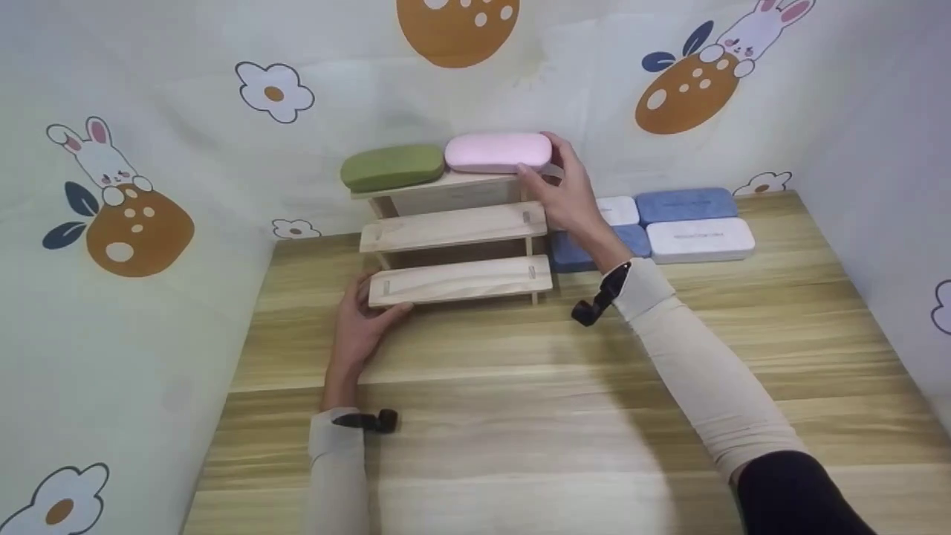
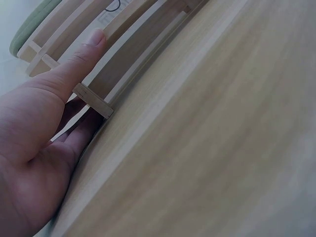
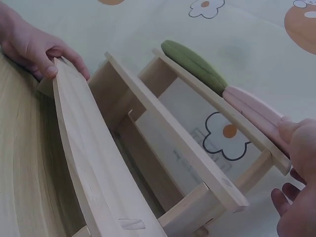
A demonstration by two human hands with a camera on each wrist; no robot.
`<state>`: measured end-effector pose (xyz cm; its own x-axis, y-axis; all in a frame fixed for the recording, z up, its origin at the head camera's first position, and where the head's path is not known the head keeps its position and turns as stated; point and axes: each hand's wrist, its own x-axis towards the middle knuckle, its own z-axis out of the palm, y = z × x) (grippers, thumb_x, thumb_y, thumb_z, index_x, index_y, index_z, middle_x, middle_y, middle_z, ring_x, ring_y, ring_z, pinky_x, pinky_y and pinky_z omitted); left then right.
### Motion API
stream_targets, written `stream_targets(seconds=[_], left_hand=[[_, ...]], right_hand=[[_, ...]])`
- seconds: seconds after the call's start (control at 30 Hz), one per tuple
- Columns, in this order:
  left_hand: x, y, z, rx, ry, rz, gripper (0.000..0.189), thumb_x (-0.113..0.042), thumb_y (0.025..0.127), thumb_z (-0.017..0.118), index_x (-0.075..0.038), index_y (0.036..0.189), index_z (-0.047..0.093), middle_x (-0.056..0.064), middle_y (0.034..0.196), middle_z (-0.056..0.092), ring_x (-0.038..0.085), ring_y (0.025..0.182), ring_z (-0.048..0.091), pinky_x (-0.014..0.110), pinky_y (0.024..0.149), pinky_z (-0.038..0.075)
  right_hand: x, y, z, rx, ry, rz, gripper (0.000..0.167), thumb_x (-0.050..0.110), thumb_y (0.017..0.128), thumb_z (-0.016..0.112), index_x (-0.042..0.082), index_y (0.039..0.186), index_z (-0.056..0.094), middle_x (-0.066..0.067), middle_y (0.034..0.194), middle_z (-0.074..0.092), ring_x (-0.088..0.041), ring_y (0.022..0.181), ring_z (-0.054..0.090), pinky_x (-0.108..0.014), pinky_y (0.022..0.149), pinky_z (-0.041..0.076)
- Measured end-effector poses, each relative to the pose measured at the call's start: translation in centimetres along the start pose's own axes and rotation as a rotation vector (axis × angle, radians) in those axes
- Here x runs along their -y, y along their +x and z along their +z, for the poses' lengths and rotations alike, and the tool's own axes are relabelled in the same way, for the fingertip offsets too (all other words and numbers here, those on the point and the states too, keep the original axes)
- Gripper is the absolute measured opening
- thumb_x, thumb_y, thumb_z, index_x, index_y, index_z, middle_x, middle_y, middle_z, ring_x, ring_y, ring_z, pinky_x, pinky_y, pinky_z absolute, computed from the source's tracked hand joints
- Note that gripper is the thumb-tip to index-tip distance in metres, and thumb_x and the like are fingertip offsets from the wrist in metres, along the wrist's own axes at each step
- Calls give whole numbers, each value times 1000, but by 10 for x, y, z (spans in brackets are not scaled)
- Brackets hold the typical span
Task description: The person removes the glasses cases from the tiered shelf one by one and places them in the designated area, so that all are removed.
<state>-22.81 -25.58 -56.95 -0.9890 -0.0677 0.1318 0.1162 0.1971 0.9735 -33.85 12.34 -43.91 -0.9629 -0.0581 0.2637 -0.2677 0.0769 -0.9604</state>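
Note:
A small three-tier wooden rack (image 1: pixel 455 227) stands against the back wall. My left hand (image 1: pixel 358 321) holds the left end of its lowest tier, the thumb along the front edge and the fingers round the end. On the top tier lie a green glasses case (image 1: pixel 392 167) at the left and a pink glasses case (image 1: pixel 498 152) at the right, end to end. My right hand (image 1: pixel 568 189) grips the pink case by its right end, thumb in front and fingers behind. In the right wrist view the pink case (image 3: pixel 254 112) rests along the top board, touching the green case (image 3: pixel 195 64).
Right of the rack, blue and white cases lie in two rows: a blue case (image 1: pixel 685 206) behind a white case (image 1: pixel 700 239), and another pair partly hidden by my right arm. The wood-grain table (image 1: pixel 483 416) runs up to patterned walls (image 1: pixel 334 44).

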Motion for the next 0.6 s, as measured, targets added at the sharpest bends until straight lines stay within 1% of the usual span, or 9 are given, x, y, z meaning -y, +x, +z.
stream_targets(seconds=[0.13, 0.27, 0.33, 0.43, 0.53, 0.6], left_hand=[[-2, 0, 2, 2, -39, -11, 92, -15, 84, 96, -5, 159, 44, 8, 155, 62, 22, 137, 62, 20, 105, 53], [-4, 0, 3, -6, -32, -14, 91, -12, 84, 96, -2, 158, 44, 13, 156, 61, 26, 138, 62, 19, 104, 53], [-4, 0, 3, -9, -28, -14, 90, -11, 84, 96, -3, 157, 45, 13, 156, 61, 24, 138, 62, 19, 105, 53], [-2, 1, 3, -8, -33, -6, 87, -11, 83, 96, -5, 155, 47, 10, 154, 63, 21, 136, 63, 20, 104, 54], [0, 1, 2, 0, -42, 3, 87, -14, 82, 97, -7, 154, 48, 7, 153, 64, 17, 133, 65, 20, 103, 55], [0, 1, 2, 4, -40, 2, 87, -13, 83, 97, -6, 155, 48, 8, 153, 64, 18, 132, 65, 21, 103, 55]], right_hand=[[0, -1, -2, -1, 7, -5, 71, 31, 101, 80, 13, 159, 43, -8, 155, 52, -20, 142, 50, -45, 122, 43], [-3, -1, -6, -4, 13, -31, 69, 26, 100, 80, 8, 156, 45, -11, 152, 54, -23, 139, 50, -48, 122, 43], [-4, -3, -8, 2, 31, -43, 68, 23, 100, 80, 6, 156, 44, -13, 152, 54, -25, 139, 51, -48, 123, 43], [-7, -6, -12, 19, 77, -47, 67, 22, 99, 81, 7, 153, 44, -13, 151, 57, -23, 140, 53, -47, 123, 44], [-9, -11, -18, 31, 136, -43, 66, 22, 97, 83, 8, 149, 44, -11, 149, 62, -22, 138, 57, -44, 120, 48], [-12, -13, -22, 31, 179, -43, 65, 21, 96, 85, 9, 146, 45, -11, 147, 64, -22, 138, 58, -42, 119, 48]])
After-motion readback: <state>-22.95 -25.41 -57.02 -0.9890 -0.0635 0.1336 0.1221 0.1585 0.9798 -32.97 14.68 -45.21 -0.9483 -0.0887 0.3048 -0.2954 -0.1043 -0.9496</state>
